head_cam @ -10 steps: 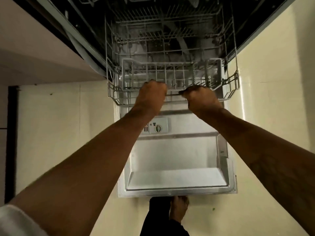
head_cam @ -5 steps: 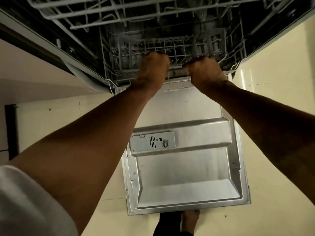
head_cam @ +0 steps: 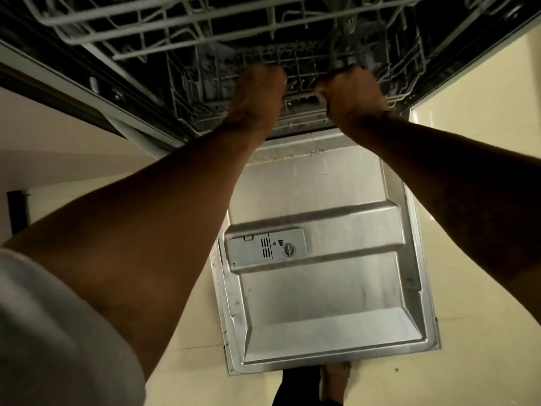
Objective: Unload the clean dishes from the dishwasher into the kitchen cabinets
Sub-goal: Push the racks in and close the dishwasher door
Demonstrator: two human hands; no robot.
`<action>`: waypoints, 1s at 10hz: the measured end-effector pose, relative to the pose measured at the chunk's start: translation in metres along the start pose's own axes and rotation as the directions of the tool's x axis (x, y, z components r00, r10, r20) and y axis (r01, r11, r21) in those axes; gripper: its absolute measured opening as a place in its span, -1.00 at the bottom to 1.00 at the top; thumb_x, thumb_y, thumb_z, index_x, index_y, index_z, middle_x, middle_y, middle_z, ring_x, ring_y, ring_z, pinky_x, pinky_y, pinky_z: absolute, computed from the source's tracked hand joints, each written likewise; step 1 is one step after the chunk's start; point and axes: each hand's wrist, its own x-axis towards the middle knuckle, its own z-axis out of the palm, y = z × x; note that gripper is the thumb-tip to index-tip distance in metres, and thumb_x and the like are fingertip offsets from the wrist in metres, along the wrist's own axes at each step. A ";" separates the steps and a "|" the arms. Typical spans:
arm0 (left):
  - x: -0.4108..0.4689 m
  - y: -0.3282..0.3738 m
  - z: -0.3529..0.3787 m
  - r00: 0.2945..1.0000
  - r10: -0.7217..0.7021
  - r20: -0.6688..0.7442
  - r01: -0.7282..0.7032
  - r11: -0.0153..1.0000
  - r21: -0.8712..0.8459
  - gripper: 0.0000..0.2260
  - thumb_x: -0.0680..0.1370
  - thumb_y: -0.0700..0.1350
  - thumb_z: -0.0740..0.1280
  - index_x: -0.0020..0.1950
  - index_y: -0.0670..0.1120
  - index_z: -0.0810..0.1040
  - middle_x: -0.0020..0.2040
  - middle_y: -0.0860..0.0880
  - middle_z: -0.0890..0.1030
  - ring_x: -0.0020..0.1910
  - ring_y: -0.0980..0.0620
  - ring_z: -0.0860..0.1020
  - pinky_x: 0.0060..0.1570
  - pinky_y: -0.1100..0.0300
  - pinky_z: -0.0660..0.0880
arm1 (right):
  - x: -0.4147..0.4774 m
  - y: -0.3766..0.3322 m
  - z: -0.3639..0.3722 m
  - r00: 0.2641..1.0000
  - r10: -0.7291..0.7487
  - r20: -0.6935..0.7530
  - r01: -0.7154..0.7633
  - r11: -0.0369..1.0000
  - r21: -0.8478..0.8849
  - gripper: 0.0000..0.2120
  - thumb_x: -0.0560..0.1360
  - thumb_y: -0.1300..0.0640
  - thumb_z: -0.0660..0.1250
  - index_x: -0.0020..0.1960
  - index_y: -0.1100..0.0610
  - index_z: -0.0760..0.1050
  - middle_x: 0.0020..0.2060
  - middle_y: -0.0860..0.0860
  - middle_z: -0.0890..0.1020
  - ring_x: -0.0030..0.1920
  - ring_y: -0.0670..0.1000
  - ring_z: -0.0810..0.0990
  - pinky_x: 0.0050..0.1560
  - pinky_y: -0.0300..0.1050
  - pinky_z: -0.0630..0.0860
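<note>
1. Head view, step in hand: the lower rack (head_cam: 301, 115) sits inside the dishwasher tub, its front rail just above the hinge of the open door (head_cam: 322, 288). The left hand (head_cam: 257, 92) and right hand (head_cam: 349, 95) are each curled tight over that rail, knuckles up, near each other but apart.
2. Head view, judgement: I see no dishes in what shows of the lower rack or the upper rack (head_cam: 164, 30), so I judge this to be rack handling late in the unloading. The next move calls for an even two-handed slide along the runners, so that the rack does not skew.
3. Head view, materials: the racks are grey coated wire in open grids. The door liner is dull stamped steel, stepped and ribbed. The detergent dispenser (head_cam: 266, 251) is grey plastic with a round cap. The floor (head_cam: 483, 148) is glossy cream tile.
</note>
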 end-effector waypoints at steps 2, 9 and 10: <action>-0.040 -0.012 -0.012 0.998 -0.030 -0.049 0.023 0.988 -0.150 -0.83 0.56 -0.13 0.36 0.06 -0.18 0.68 0.02 -0.20 0.68 -0.02 -0.11 0.68 -0.05 0.09 0.64 | -0.026 -0.003 -0.002 0.988 0.083 -0.133 -0.053 0.975 0.214 -0.75 0.57 0.27 0.27 0.18 0.16 0.63 0.06 0.18 0.69 0.10 0.22 0.64 0.05 -0.03 0.57; -0.484 0.040 0.125 0.802 -0.455 0.388 0.593 0.690 -0.416 -0.88 0.52 -0.09 0.46 -0.09 -0.08 0.77 -0.11 -0.03 0.76 -0.03 0.02 0.70 0.06 0.41 0.47 | -0.423 -0.093 0.157 0.545 0.658 0.519 -0.703 0.022 0.711 -0.89 0.37 0.22 0.44 -0.23 0.03 0.71 -0.22 -0.09 0.74 -0.10 -0.05 0.71 0.16 -0.10 0.62; -0.535 0.056 0.167 0.614 -0.608 0.504 0.782 0.382 -0.492 -0.85 0.48 -0.04 0.44 -0.11 -0.08 0.76 -0.14 -0.05 0.76 -0.06 -0.02 0.72 0.12 0.13 0.62 | -0.475 -0.094 0.204 0.448 0.612 0.651 -0.739 -0.156 0.656 -0.92 0.34 0.16 0.42 -0.27 0.03 0.68 -0.23 -0.02 0.73 -0.12 0.07 0.71 0.11 0.05 0.65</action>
